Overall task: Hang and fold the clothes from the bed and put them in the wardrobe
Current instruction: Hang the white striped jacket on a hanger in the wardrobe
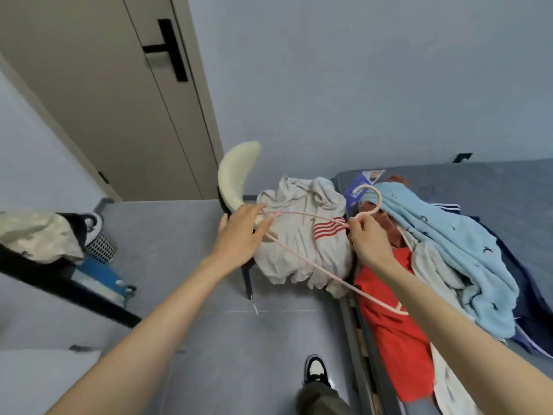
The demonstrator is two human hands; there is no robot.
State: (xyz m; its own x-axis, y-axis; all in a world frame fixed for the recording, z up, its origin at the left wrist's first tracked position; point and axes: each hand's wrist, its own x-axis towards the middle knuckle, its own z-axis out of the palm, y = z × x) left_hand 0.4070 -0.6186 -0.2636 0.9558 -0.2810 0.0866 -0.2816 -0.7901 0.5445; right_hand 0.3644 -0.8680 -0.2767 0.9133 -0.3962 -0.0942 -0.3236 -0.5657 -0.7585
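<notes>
Early in the job, our left hand (239, 238) meets 1 end of the pink hanger (311, 261), its grip unclear, above a beige shirt (296, 250) on the chair (235, 172). Our right hand (369, 241) pinches the hanger's neck. The clothes (449, 244) lie unfolded on the bed (508, 187), none hung.

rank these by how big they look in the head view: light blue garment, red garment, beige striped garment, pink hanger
1. light blue garment
2. red garment and beige striped garment: they look about alike, and the red one is partly covered, so they are not ranked
3. pink hanger: long but thin wire
</notes>
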